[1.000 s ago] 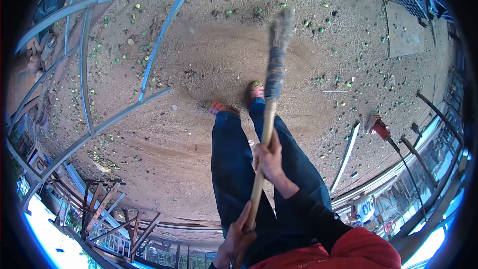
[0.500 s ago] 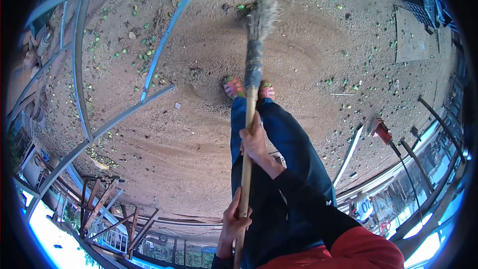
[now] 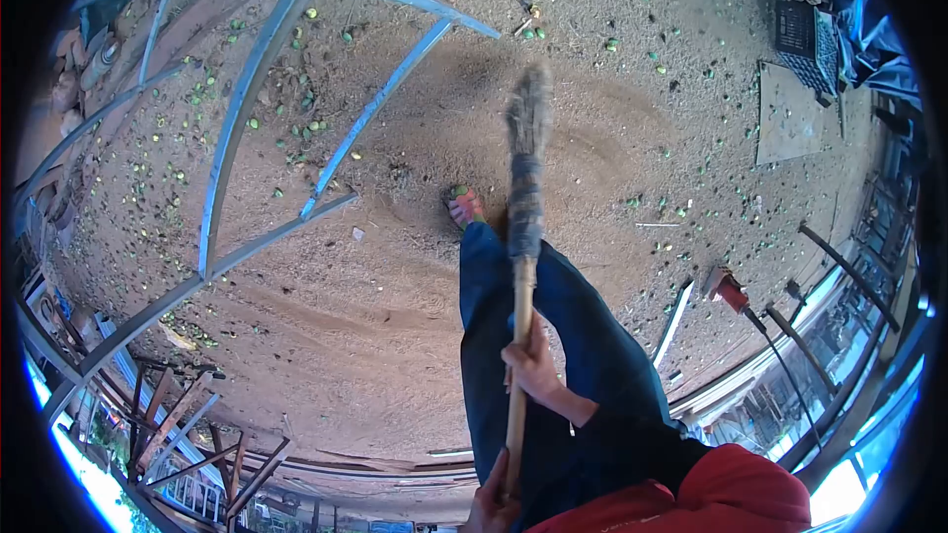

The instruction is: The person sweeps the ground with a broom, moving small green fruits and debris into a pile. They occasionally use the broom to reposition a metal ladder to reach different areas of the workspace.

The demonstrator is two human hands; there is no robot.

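A broom (image 3: 526, 202) with a pale wooden stick, a dark bound neck and worn, frayed bristles stretches out in front of me. My right hand (image 3: 534, 367) is closed around the middle of its stick. Lower down, close to my body, my left hand (image 3: 494, 509) grips the same stick and is partly cut off by the frame's bottom edge. The bristles (image 3: 530, 109) are slightly blurred over the sandy ground (image 3: 425, 266). One sandalled foot (image 3: 464, 205) shows left of the broom; the other is hidden behind it.
A blue-grey metal frame (image 3: 237, 128) curves across the left. Small green fruits (image 3: 306, 128) are scattered over the ground. On the right are a black crate (image 3: 805, 44), a flat board (image 3: 788, 118) and a red tool (image 3: 729, 291). Wooden trestles (image 3: 188, 434) stand at lower left.
The broom and both hands have come back toward my body, lower in view. The bristles have left the fruits near the top. My view has shifted, and one foot is now covered.
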